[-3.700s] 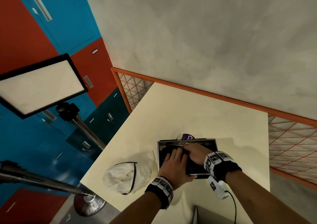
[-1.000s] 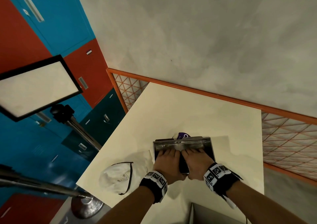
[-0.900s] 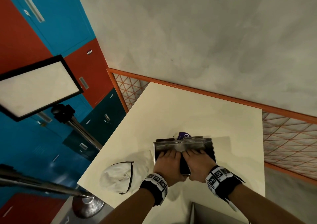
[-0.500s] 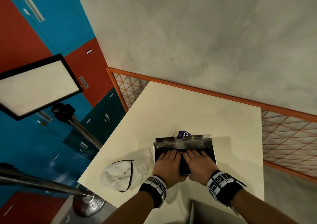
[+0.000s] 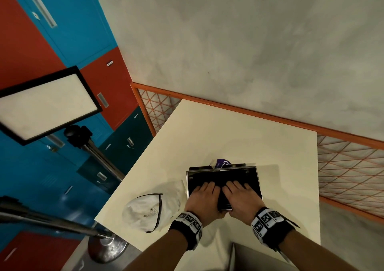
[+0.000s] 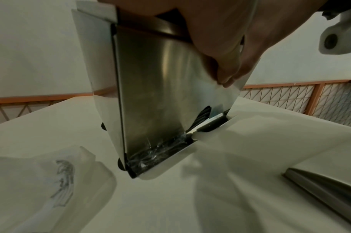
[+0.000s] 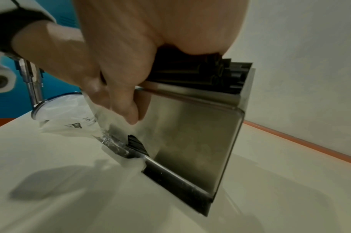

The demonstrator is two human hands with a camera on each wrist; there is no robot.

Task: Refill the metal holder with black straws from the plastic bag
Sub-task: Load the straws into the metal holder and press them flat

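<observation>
— Fingers [image 5: 209, 187] of both hands lie fairly straight across the black straws [image 5: 218, 180], pressing them flat; the thumbs hang over the front rim, gripping nothing that I can make out.

— So the left hand [image 5: 202, 201] and right hand [image 5: 242, 202] are only patting them level?

— Seems so. The metal holder [image 7: 192, 141] stands on the tabletop [image 5: 228, 133], filled close to its top edge.

— And the plastic bag [image 5: 149, 210]?

— Crumpled just left of the holder, looking empty. I'd judge the refill nearly finished: settle the stack, then perhaps shut the holder with the grey panel [image 5: 259, 258] near the tabletop's front edge, if that is its lid.
</observation>
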